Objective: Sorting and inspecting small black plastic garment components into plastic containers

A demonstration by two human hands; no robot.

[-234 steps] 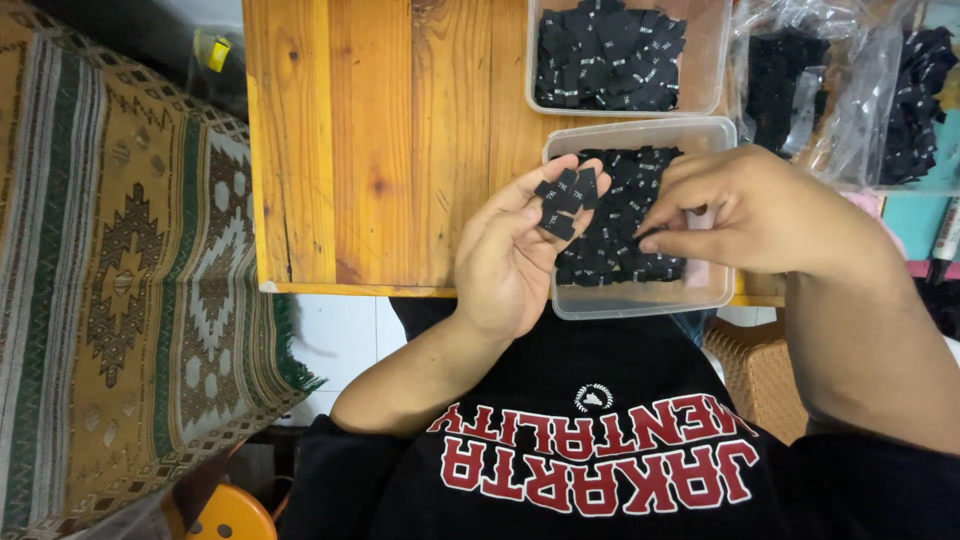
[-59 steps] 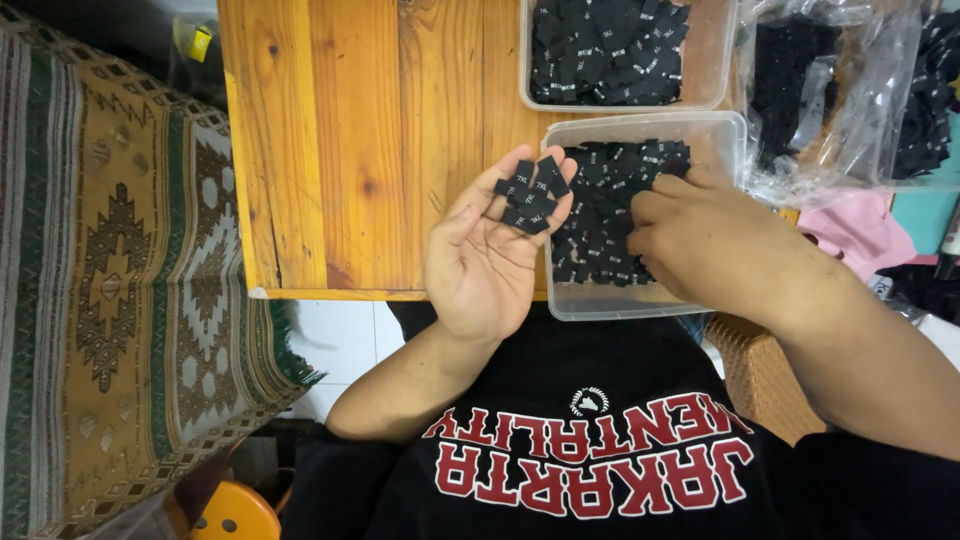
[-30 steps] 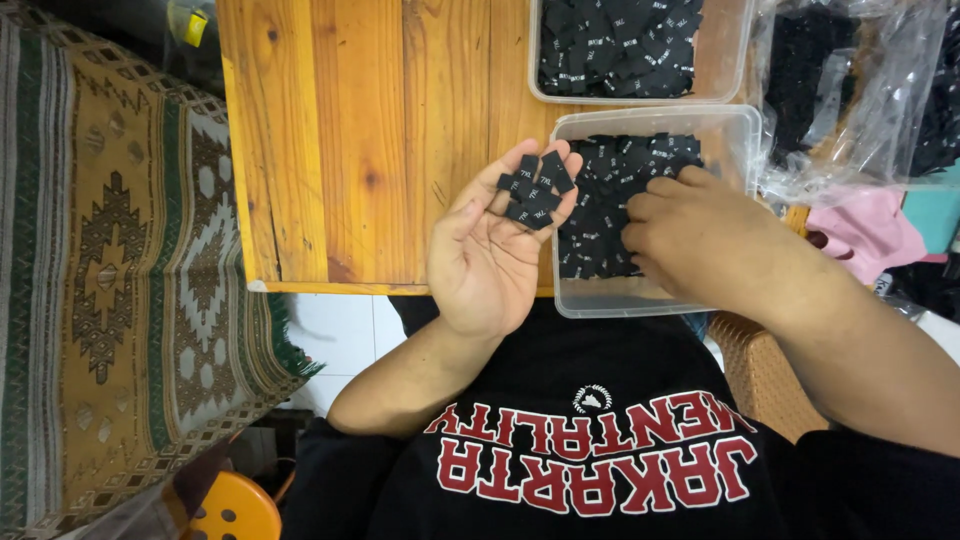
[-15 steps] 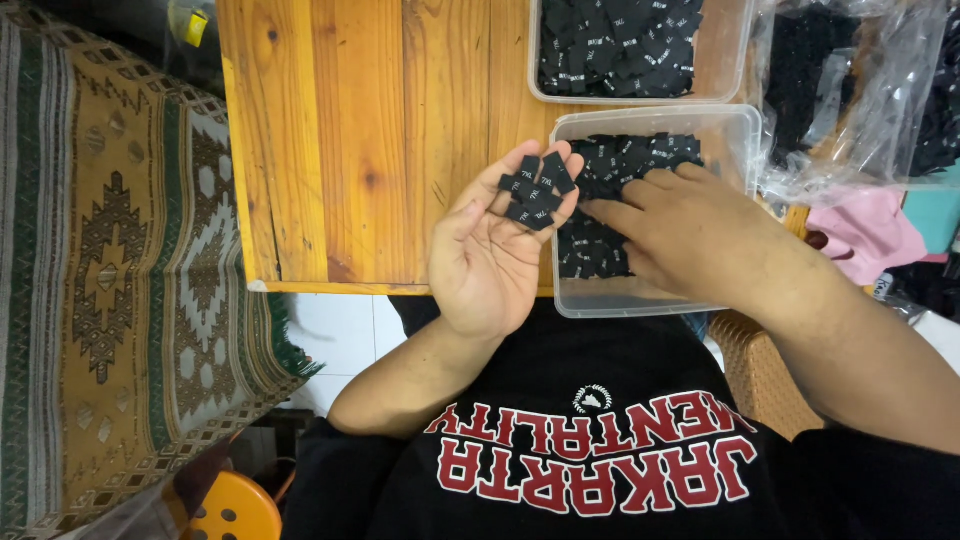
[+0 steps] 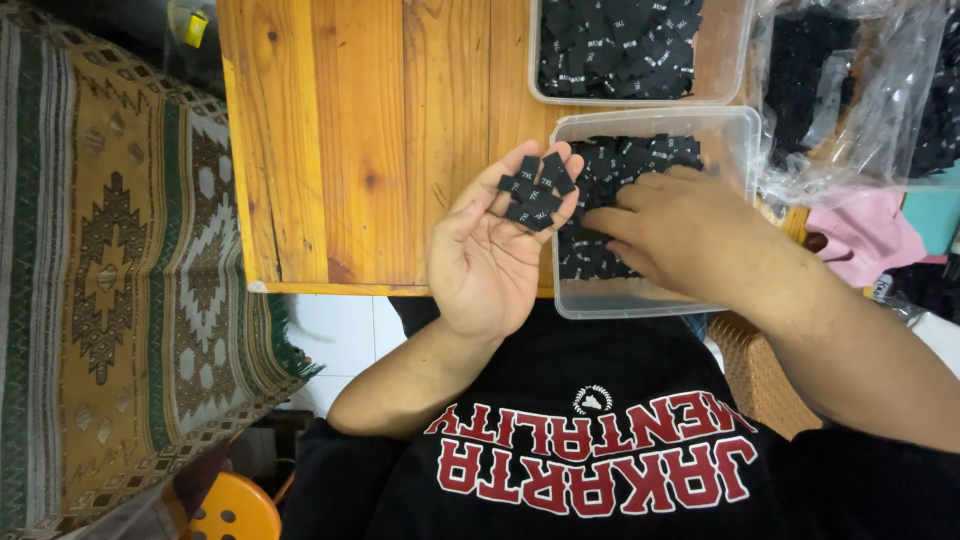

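My left hand [image 5: 490, 255] is held palm up over the wooden table's front edge. A small stack of black fabric labels [image 5: 537, 190] rests on its fingers. My right hand [image 5: 680, 225] lies palm down inside a clear plastic container [image 5: 600, 300] half filled with the same black labels [image 5: 640, 155]. Its fingertips point left, close to the stack in my left hand. The thumb is hidden, so I cannot see whether a label is pinched.
A second clear container [image 5: 722, 60] full of black labels stands behind the first. Clear plastic bags [image 5: 850, 110] of dark pieces lie at the right, above a pink cloth [image 5: 865, 235]. The wooden table [image 5: 360, 140] borders a patterned rug [image 5: 120, 260] on the left. An orange stool [image 5: 232, 510] is below.
My right hand has slid left across the near container, toward the stack in my left hand. My left hand has stayed in place with the labels on it.
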